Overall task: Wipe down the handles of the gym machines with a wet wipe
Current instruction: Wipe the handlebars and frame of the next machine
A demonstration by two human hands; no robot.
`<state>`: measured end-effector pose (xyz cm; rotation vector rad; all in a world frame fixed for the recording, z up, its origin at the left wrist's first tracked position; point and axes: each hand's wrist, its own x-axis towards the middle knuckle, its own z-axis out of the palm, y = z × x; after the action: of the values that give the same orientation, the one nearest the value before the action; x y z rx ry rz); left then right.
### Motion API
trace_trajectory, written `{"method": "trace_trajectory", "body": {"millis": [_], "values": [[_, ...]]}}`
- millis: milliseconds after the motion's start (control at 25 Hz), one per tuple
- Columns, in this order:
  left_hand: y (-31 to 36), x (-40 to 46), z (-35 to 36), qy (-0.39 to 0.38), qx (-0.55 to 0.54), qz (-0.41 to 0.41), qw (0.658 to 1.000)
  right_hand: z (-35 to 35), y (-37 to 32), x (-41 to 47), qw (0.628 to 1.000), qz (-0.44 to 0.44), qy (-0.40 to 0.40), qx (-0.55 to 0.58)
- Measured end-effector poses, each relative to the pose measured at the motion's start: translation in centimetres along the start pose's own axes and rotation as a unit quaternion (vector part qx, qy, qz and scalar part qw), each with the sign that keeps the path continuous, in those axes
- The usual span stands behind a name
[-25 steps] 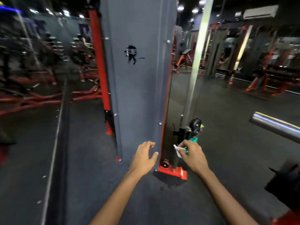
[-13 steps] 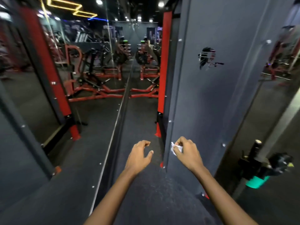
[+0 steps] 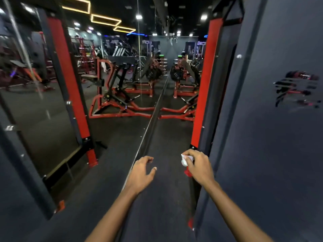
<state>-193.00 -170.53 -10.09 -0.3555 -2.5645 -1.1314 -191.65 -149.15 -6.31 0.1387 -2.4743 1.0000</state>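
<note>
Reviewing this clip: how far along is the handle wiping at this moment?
Done: nothing here shows a wiped handle, so I cannot tell. In hand: the right hand pinches a crumpled wipe beside the grey panel, touching no handle; the left hand is empty, fingers loosely curled. Left: the red machines ahead, their handles too far off to judge.

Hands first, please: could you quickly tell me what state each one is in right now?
Left hand: open, fingers loosely curled, holding nothing.
Right hand: closed, pinching the white wet wipe.
</note>
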Motion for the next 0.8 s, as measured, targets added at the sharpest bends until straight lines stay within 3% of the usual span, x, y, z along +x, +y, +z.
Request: {"method": "trace_trajectory", "body": {"millis": [400,800], "values": [[-11.7,26.7,7.3,-0.011,-0.014,-0.007,1.0,13.1,10.1,25.7,1.0,-0.016,0.003,-0.027],[-21.5,56.6,12.2,-0.077,-0.007,-0.007,0.997,22.4,18.2,52.6,0.997,0.073,0.027,0.022]]}}
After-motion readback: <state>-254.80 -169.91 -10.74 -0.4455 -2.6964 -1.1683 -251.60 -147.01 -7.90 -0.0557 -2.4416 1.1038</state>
